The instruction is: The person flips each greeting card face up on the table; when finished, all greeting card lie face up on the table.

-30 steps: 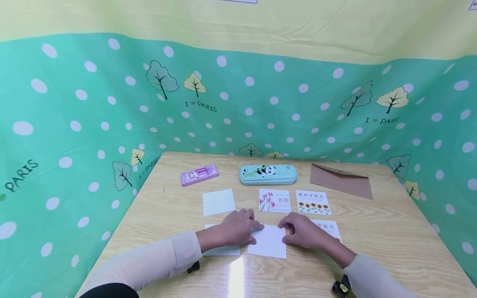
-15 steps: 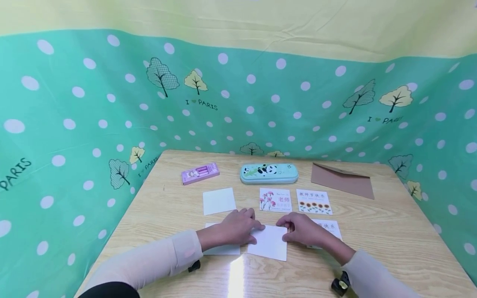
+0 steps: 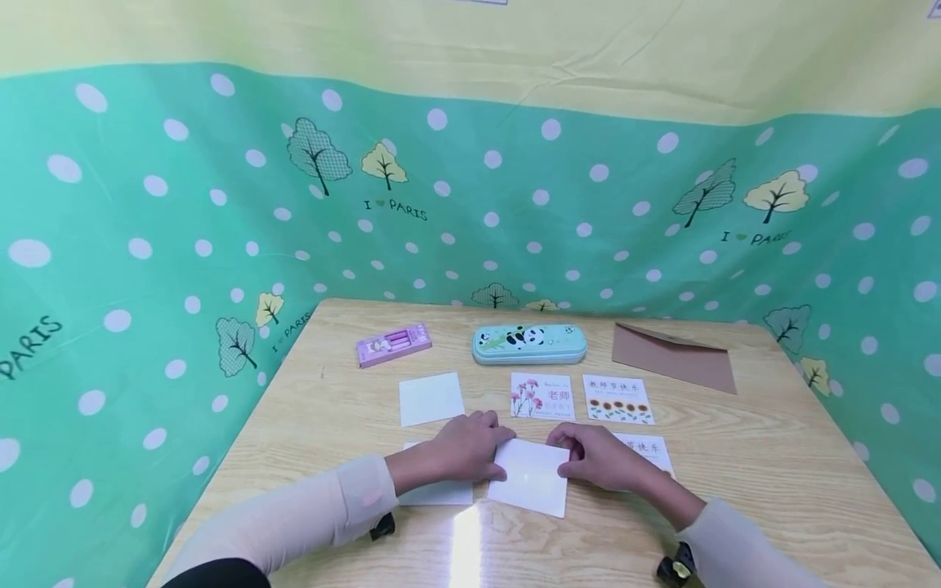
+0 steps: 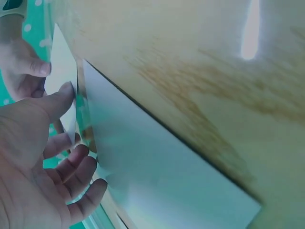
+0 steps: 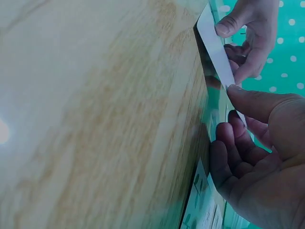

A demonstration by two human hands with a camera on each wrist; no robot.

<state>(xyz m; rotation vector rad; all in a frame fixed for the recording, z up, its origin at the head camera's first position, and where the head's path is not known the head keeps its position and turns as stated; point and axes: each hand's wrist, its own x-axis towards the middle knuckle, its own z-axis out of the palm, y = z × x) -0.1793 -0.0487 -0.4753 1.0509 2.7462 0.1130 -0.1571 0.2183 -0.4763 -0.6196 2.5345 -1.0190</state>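
Between both hands is a square white card (image 3: pixel 529 480), blank side up and tilted off the table in the wrist views. My left hand (image 3: pixel 470 447) pinches its left edge, thumb on top and fingers behind. The right hand (image 3: pixel 597 457) grips the opposite edge, thumb (image 5: pixel 255 102) on the near face and fingers curled beneath. Under my left wrist lies another blank white card (image 4: pixel 157 157), partly covered in the head view. Beneath the right forearm a printed card (image 3: pixel 647 451) is partly hidden.
Behind the hands lie a blank card (image 3: pixel 431 398), a pink flower card (image 3: pixel 541 396) and a sunflower card (image 3: pixel 618 398). Farther back are a purple box (image 3: pixel 394 345), a panda pencil case (image 3: pixel 529 345) and a brown envelope (image 3: pixel 672 359). A polka-dot curtain (image 3: pixel 470 180) surrounds the table.
The white card between the hands has been raised and tilted slightly; its far edge now shows higher. My left index finger has shifted to the card's corner. Other things stay put.
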